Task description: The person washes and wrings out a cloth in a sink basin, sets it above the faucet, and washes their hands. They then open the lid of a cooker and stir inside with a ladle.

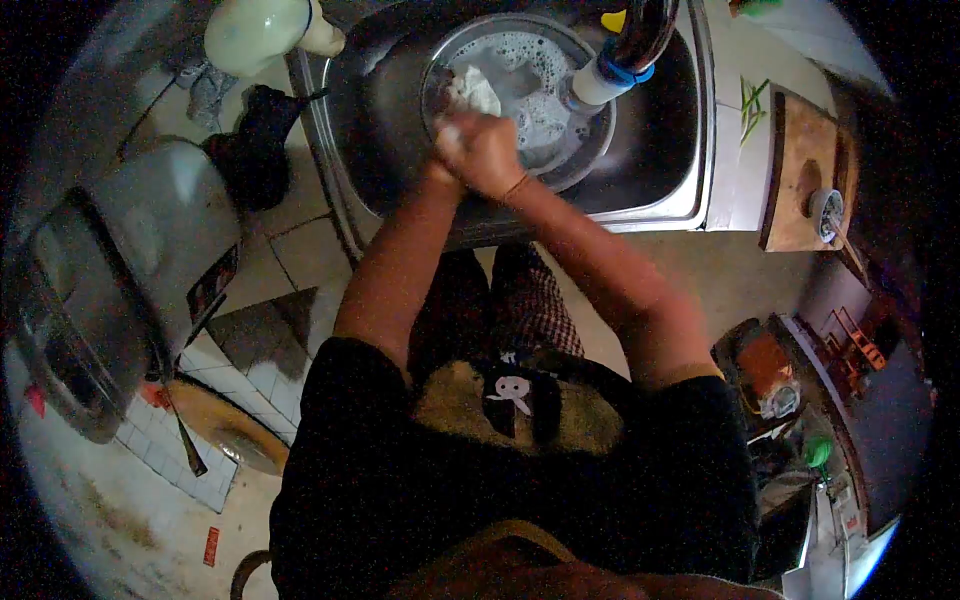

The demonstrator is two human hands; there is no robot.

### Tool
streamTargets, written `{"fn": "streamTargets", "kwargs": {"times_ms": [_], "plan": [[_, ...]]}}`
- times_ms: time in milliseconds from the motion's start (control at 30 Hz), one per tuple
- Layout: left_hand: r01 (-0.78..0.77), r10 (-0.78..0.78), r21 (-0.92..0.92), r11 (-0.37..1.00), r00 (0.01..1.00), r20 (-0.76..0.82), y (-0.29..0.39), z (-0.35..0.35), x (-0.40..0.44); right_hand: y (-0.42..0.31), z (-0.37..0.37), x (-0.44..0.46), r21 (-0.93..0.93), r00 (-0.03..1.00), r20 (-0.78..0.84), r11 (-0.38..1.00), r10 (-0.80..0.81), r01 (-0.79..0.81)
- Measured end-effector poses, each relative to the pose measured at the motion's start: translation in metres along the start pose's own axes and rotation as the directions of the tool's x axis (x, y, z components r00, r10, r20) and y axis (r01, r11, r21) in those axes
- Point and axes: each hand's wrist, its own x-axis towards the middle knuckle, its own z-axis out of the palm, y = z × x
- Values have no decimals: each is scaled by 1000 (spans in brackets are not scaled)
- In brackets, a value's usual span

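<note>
- Head view: we have both hands over the metal basin, close together at its near left part.
- Right hand (pixel 488 152): our fingers are curled closed around the near end of the white cloth (pixel 477 90).
- Left hand (pixel 449 160): we hold it against the right hand, which partly covers it; we cannot tell how far its fingers are open.
- White cloth: we find it bunched, its free part just beyond the fingers.
- Metal basin (pixel 603 150): we see it below the fingers, holding cloudy water with suds (pixel 540 60); it sits inside the sink (pixel 655 165).
- Tap (pixel 603 82): we locate its white and blue outlet to the right of the fingers, over the basin.
- Pale green container (pixel 250 38): we note it beyond and left of the fingers, outside the sink. The dark cloth-like item (pixel 262 145) is left of the fingers.
- Wooden board (pixel 800 150): we see it well right of the fingers, bearing a small bowl (pixel 827 214). Green stalks (pixel 752 110) lie on the counter (pixel 735 165) between board and sink.
</note>
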Motion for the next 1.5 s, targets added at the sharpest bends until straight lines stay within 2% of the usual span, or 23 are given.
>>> {"fn": "streamTargets", "kwargs": {"times_ms": [100,133,167,233,300,400,433,567,667,733,767,867,900,967,1067,1100,1133,1200,1233,1333,1367,1400,1500], "plan": [[59,-51,-304,951,998,32,-1,-2,-4,19,7,7,-62,987,52,987,153,-150],[117,-117,-466,877,993,30,5,5,-6,42,3,20,-203,968,72,954,240,-221],[160,-181,-615,772,983,28,19,17,-9,61,-5,29,-127,960,64,956,273,-263],[171,-205,-574,801,979,5,12,16,-5,67,-9,30,-55,950,57,951,307,-304],[197,-228,-553,809,974,14,17,15,-7,37,-6,15,-229,955,100,940,280,-252],[211,-134,-585,783,976,173,31,6,-3,-9,-12,15,-55,990,-24,989,-138,137],[218,-124,-589,778,973,196,37,7,-2,4,-6,12,-102,1000,-26,995,-1,-2],[178,-163,-584,792,984,78,67,34,-6,102,-8,7,-172,996,84,985,0,15],[123,-186,-517,847,980,-72,68,22,0,68,-40,8,-108,994,78,992,80,-71],[-11,154,-508,861,958,241,63,-14,17,57,-61,-4,-127,977,208,992,51,-25],[35,80,-486,873,973,215,69,-14,18,47,-74,-3,-106,958,277,989,-68,100],[168,-236,-512,842,969,-70,96,-3,12,60,-76,-14,20,902,405,988,-150,155],[191,-269,-523,831,960,-77,106,1,6,59,-77,-13,20,904,402,988,-149,154],[224,-273,-506,833,962,-23,118,5,0,55,-80,-10,211,883,353,893,310,-398],[296,-304,-464,835,951,59,128,8,-10,41,-73,7,382,869,223,781,442,-495],[331,-324,-435,837,941,93,129,9,-12,32,-68,15,338,945,121,883,303,-327],[333,-326,-433,838,941,93,130,9,-14,32,-60,16,340,945,120,882,305,-328],[405,-389,-365,839,913,118,131,14,-15,37,-49,20,558,879,285,680,382,-476],[398,-381,-334,855,917,117,132,16,-16,42,-53,19,362,796,375,715,475,-598],[346,-312,-265,900,936,162,139,20,-20,37,-61,16,595,789,294,543,540,-593],[345,-312,-266,900,937,159,139,21,-21,32,-61,21,673,834,144,565,533,-478],[324,-287,-267,908,943,168,139,22,-23,26,-65,22,672,834,145,566,533,-478],[285,-253,-178,942,950,183,136,27,-24,22,-59,15,137,984,-47,977,174,-166]]}}
